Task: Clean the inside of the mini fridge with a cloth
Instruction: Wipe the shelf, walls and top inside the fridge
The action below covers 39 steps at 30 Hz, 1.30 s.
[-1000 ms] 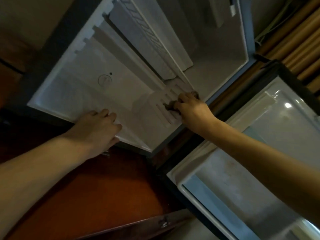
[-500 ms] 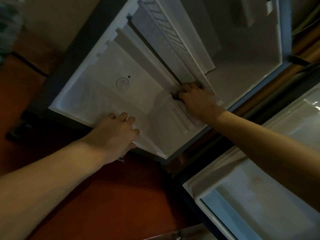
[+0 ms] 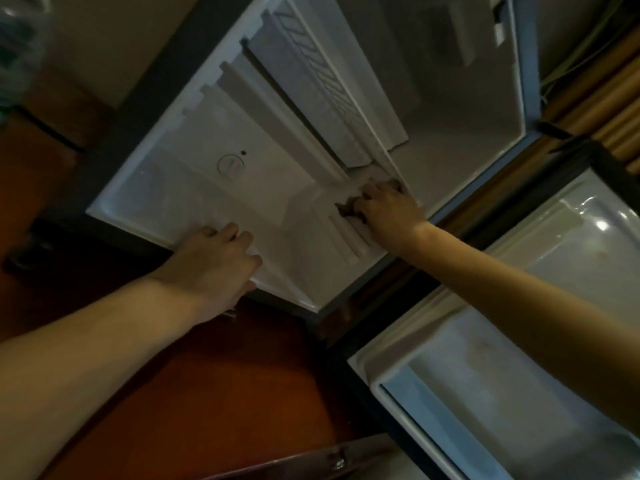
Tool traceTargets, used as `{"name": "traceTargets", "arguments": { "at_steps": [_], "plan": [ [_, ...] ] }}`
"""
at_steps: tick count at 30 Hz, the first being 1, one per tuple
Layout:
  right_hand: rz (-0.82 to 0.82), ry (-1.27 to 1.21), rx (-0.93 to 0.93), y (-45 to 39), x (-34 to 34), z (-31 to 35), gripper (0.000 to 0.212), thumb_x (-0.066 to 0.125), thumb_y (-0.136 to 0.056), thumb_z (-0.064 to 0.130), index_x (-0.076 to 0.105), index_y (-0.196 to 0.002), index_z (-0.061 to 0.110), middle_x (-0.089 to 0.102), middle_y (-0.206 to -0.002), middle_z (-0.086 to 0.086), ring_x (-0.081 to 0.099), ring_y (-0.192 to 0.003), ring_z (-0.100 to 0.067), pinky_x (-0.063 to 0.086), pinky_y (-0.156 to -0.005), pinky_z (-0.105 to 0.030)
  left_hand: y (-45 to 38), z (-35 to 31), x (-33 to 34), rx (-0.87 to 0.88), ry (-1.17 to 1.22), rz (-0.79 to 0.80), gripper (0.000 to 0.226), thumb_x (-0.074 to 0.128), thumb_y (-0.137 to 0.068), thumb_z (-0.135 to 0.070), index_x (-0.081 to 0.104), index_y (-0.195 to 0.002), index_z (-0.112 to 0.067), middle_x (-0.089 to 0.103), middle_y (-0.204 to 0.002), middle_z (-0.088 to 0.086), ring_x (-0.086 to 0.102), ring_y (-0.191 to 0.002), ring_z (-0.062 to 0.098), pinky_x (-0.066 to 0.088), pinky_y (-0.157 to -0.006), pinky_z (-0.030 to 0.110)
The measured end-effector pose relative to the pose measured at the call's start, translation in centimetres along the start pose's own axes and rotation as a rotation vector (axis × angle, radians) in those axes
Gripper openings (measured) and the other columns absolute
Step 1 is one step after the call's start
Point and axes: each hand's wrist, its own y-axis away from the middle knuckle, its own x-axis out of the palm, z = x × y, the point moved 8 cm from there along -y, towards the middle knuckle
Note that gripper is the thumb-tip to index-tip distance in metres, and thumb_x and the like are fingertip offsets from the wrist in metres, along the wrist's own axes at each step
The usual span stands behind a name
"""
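While wiping goes on at the ribbed ledges, roughly midway at best, judging by what lies untouched. Right hand (image 3: 388, 211) reaching deep into the mini fridge (image 3: 242, 140), grip curled round a small dark cloth (image 3: 346, 207) and pressing it against the moulded shelf ribs (image 3: 346, 237) on the wall at the right of the compartment, just near of the wire shelf (image 3: 322, 74). Only a corner of cloth peeking out left of the knuckles; rest hidden under the palm. Left hand (image 3: 218, 261) at the near lip of the cabinet, fingers curled over the edge and thumb tucked below it, steadying rather than cleaning; nothing else held.

Not possible to tell from the dim light which surfaces are already clean. Wall with the round dial (image 3: 230, 165), far interior beyond the wire shelf, and far-right corner all well apart from the cloth, so probably still to do or already passed over, unclear which. Open door (image 3: 485, 341) at the near right showing faint marks on its inner liner, likely also awaiting a wipe. Red-brown floor (image 3: 207, 393) beneath.
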Motion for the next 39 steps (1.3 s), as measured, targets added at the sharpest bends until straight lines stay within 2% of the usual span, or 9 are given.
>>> {"name": "traceTargets", "arguments": {
  "at_steps": [4, 7, 13, 16, 20, 25, 31, 35, 39],
  "plan": [
    [-0.031, -0.045, 0.052, -4.7, 1.6, -0.5, 0.030, 0.048, -0.098, 0.020, 0.064, -0.123, 0.015, 0.052, -0.131, -0.014, 0.049, -0.122, -0.035, 0.042, -0.097, -0.045, -0.3, 0.1, 0.4, -0.004, -0.015, 0.014, 0.040, 0.040, -0.105, -0.049, 0.050, -0.138, -0.029, 0.043, -0.139, 0.001, 0.039, -0.128, 0.022, 0.040, -0.103, 0.039],
    [0.021, -0.036, 0.073, -6.2, 2.5, -0.7, 0.033, 0.049, -0.097, 0.018, 0.062, -0.126, 0.013, 0.049, -0.136, -0.015, 0.044, -0.127, -0.036, 0.033, -0.105, -0.042, -0.4, 0.0, 0.2, 0.000, -0.027, -0.007, 0.041, 0.041, -0.104, -0.050, 0.049, -0.138, -0.029, 0.043, -0.139, 0.002, 0.039, -0.128, 0.023, 0.040, -0.103, 0.040],
    [-0.014, -0.080, 0.007, -2.4, 0.9, -1.1, 0.026, 0.056, -0.093, 0.020, 0.068, -0.115, 0.013, 0.057, -0.121, -0.015, 0.051, -0.113, -0.038, 0.043, -0.088, -0.043, -0.2, -0.2, 0.3, -0.005, -0.039, 0.004, 0.039, 0.040, -0.104, -0.050, 0.050, -0.136, -0.031, 0.044, -0.135, -0.001, 0.040, -0.126, 0.020, 0.040, -0.100, 0.035],
    [0.075, -0.060, -0.034, 0.5, 0.0, -1.1, 0.026, 0.056, -0.092, 0.027, 0.065, -0.113, 0.015, 0.055, -0.117, -0.012, 0.050, -0.110, -0.036, 0.042, -0.092, -0.043, -0.1, -0.2, 0.2, -0.010, -0.040, 0.019, 0.040, 0.039, -0.104, -0.051, 0.049, -0.137, -0.032, 0.044, -0.135, -0.002, 0.041, -0.125, 0.019, 0.041, -0.100, 0.034],
    [-0.013, -0.062, -0.072, 2.4, -1.2, -0.9, 0.026, 0.057, -0.091, 0.031, 0.067, -0.108, 0.014, 0.058, -0.109, -0.011, 0.052, -0.101, -0.034, 0.041, -0.082, -0.039, 0.1, 0.0, 0.2, -0.016, -0.040, 0.039, 0.040, 0.038, -0.105, -0.050, 0.049, -0.139, -0.031, 0.043, -0.136, -0.001, 0.040, -0.126, 0.020, 0.041, -0.102, 0.034],
    [0.011, -0.059, -0.022, -1.2, 0.6, -0.8, 0.025, 0.055, -0.094, 0.028, 0.068, -0.108, 0.012, 0.058, -0.110, -0.014, 0.054, -0.106, -0.039, 0.043, -0.091, -0.046, 0.1, -0.2, 0.2, -0.030, -0.024, 0.050, 0.040, 0.040, -0.105, -0.047, 0.049, -0.140, -0.029, 0.042, -0.142, 0.001, 0.039, -0.130, 0.022, 0.040, -0.105, 0.038],
    [0.006, -0.075, 0.016, -6.5, 2.2, -0.9, 0.029, 0.048, -0.097, 0.024, 0.067, -0.114, 0.011, 0.056, -0.126, -0.015, 0.050, -0.117, -0.037, 0.037, -0.101, -0.042, -0.3, -0.3, 0.3, -0.039, -0.041, 0.043, 0.037, 0.045, -0.105, -0.043, 0.050, -0.138, -0.027, 0.040, -0.142, 0.003, 0.037, -0.132, 0.024, 0.038, -0.104, 0.038],
    [-0.028, -0.093, 0.038, -6.5, 2.4, -1.3, 0.029, 0.047, -0.097, 0.023, 0.067, -0.112, 0.009, 0.056, -0.126, -0.014, 0.050, -0.117, -0.035, 0.035, -0.098, -0.040, -0.3, -0.3, 0.3, -0.033, -0.044, 0.027, 0.037, 0.044, -0.105, -0.043, 0.050, -0.137, -0.027, 0.040, -0.142, 0.004, 0.037, -0.131, 0.024, 0.038, -0.104, 0.038],
    [-0.055, -0.106, 0.021, -2.2, 1.0, -1.0, 0.026, 0.053, -0.094, 0.019, 0.068, -0.110, 0.007, 0.058, -0.118, -0.019, 0.053, -0.111, -0.041, 0.041, -0.091, -0.046, -0.1, -0.3, 0.1, -0.028, -0.050, 0.043, 0.039, 0.041, -0.104, -0.048, 0.049, -0.138, -0.029, 0.043, -0.139, 0.001, 0.039, -0.129, 0.022, 0.040, -0.104, 0.038]
  ]
}}
